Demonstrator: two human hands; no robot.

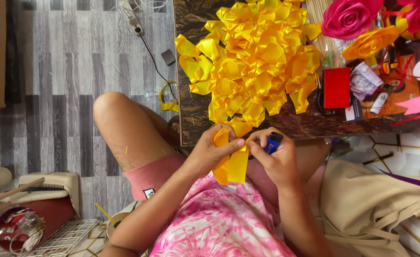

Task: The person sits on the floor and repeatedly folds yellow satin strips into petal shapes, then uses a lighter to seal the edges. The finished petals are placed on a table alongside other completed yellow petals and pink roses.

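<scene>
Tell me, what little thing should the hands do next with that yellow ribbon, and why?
Probably bring the blue lighter in the right hand up to the pinched end of the folded yellow satin ribbon piece. The left hand already pinches that fold beside the lighter, perhaps to seal it like the heaped yellow folded ribbon pieces.

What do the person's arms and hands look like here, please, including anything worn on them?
Both arms are bare from the elbows down. The left hand and right hand wear no gloves, and no rings, watch or bracelets show. The pink-and-white tie-dye shirt is the nearest clothing.
</scene>
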